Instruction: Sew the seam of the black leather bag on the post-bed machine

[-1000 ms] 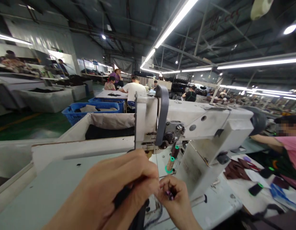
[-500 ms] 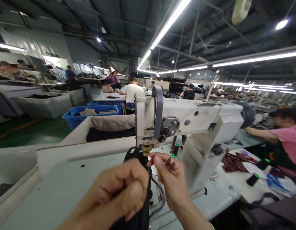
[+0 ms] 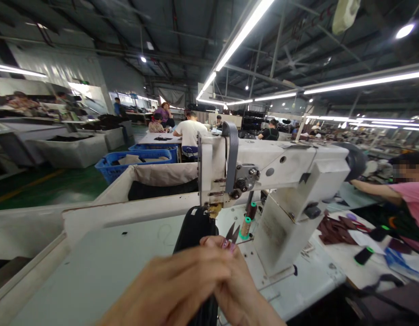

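Pointed blades of thread snips [image 3: 232, 232] stick up from my right hand [image 3: 237, 276], whose fingers are curled around them. My left hand [image 3: 182, 280] is blurred and crosses in front of the right one, its fingers over or against it; what they hold, if anything, is hidden. Just beyond both hands, a black fabric piece [image 3: 195, 226] lies under the needle area of a white sewing machine [image 3: 212, 167]. The hands cover its near part.
Thread spools [image 3: 245, 228] stand on the machine table [image 3: 128, 258], right of the needle. A lined bin [image 3: 165, 174] with black material lies behind the table, with a blue basket [image 3: 135, 159] farther back. At right a co-worker in pink [image 3: 413, 194] reaches over a bench.
My left hand has moved right, over my right hand. My right hand has dropped back slightly from the needle, and the snips' blades show more clearly. The view has shifted slightly.
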### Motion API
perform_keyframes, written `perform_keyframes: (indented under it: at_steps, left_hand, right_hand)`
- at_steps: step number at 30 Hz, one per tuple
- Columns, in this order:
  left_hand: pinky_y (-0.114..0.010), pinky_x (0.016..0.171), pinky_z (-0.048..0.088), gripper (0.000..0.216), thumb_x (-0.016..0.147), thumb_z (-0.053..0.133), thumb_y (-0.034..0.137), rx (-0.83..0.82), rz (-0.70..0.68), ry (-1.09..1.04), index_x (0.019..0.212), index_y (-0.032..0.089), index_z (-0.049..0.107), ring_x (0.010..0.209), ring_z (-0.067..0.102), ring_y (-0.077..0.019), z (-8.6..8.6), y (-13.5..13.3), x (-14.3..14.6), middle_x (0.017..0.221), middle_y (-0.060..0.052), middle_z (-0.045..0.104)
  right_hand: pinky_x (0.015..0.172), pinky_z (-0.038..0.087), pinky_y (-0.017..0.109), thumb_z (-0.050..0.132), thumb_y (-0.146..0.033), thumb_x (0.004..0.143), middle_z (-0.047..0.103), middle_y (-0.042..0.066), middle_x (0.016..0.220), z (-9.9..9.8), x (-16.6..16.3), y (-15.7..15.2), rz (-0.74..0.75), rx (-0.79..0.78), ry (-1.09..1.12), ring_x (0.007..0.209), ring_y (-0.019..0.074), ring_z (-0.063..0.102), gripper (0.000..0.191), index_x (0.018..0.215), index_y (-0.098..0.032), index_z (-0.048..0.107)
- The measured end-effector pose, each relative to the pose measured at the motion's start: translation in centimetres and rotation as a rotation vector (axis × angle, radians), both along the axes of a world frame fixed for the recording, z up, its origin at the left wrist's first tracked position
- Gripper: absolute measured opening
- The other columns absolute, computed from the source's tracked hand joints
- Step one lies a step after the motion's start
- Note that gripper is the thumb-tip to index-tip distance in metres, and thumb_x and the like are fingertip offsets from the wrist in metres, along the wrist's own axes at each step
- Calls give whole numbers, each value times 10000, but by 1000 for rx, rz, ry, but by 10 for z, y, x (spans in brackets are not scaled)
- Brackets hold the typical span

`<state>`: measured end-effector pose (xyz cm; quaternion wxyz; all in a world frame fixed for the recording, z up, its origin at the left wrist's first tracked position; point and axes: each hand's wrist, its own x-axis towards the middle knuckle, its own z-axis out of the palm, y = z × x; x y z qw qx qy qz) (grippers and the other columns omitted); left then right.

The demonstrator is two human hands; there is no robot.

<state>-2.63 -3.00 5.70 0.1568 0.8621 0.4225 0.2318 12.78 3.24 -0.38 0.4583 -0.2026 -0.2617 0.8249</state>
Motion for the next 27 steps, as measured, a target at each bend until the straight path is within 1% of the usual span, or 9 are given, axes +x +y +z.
perform_keyframes:
  at_steps: [2, 4, 6, 8, 13, 19, 21, 24, 27]
  left_hand:
    - [-330, 902, 540, 379, 964, 412, 120, 350, 77, 194, 1269, 265, 584, 1095, 640, -195, 22, 22, -4, 1220, -46, 672]
    - [-303, 717, 522, 299, 931, 449, 85, 619, 132, 398, 1083, 232, 660, 856, 652, -177, 43, 41, -9, 1025, -28, 704]
    - [-300, 661, 468, 228, 933, 483, 113, 802, 165, 499, 964, 231, 675, 799, 606, -179, 58, 53, -14, 910, -24, 670]
    - [-311, 687, 449, 165, 944, 519, 168, 918, 190, 497, 948, 223, 675, 802, 569, -183, 66, 59, -16, 863, -27, 632]
    - [-362, 757, 436, 99, 926, 585, 236, 988, 325, 433, 903, 200, 674, 806, 528, -199, 64, 62, -4, 808, -32, 607]
    - [-388, 691, 358, 143, 897, 608, 211, 1084, 460, 481, 754, 199, 621, 772, 491, -223, 57, 68, 15, 726, -29, 577]
    - [-386, 683, 345, 129, 882, 624, 184, 1121, 446, 494, 755, 200, 617, 762, 484, -220, 57, 70, 18, 707, -17, 567]
    - [-385, 681, 335, 84, 867, 636, 138, 1177, 423, 502, 803, 193, 631, 769, 490, -214, 58, 74, 19, 711, -2, 586]
    - [-377, 704, 351, 63, 869, 643, 138, 1172, 366, 431, 896, 195, 644, 797, 509, -202, 56, 76, 18, 825, -6, 656]
  right_hand:
    - [453, 171, 198, 914, -352, 657, 328, -113, 469, -1, -3, 3, -31, 33, -26, 442, 31, 209, 321, 690, -155, 663]
    - [463, 161, 205, 905, -359, 669, 326, -112, 486, 5, -5, 11, -121, 82, -92, 455, 29, 192, 317, 686, -149, 669]
    - [469, 156, 206, 905, -357, 665, 349, -104, 514, 15, -8, 22, -283, 152, -168, 479, 28, 201, 308, 720, -132, 702]
    - [466, 160, 208, 892, -362, 678, 390, -93, 529, 24, -13, 33, -419, 193, -199, 489, 29, 221, 304, 755, -119, 727]
    - [478, 275, 209, 863, -327, 688, 521, -52, 568, 40, -35, 45, -608, 165, -161, 506, 45, 345, 267, 733, -100, 731]
    - [547, 390, 230, 851, -260, 662, 570, -33, 577, 43, -45, 46, -780, 136, -117, 545, 76, 459, 235, 631, -115, 668]
    - [515, 359, 220, 857, -249, 652, 557, -38, 575, 43, -44, 48, -810, 134, -102, 530, 68, 434, 243, 621, -118, 655]
    - [431, 233, 207, 874, -263, 635, 498, -69, 539, 41, -38, 52, -859, 83, -89, 463, 39, 312, 263, 640, -123, 651]
    - [415, 175, 202, 880, -263, 634, 435, -97, 500, 34, -24, 49, -870, 100, -65, 436, 28, 240, 279, 634, -143, 628]
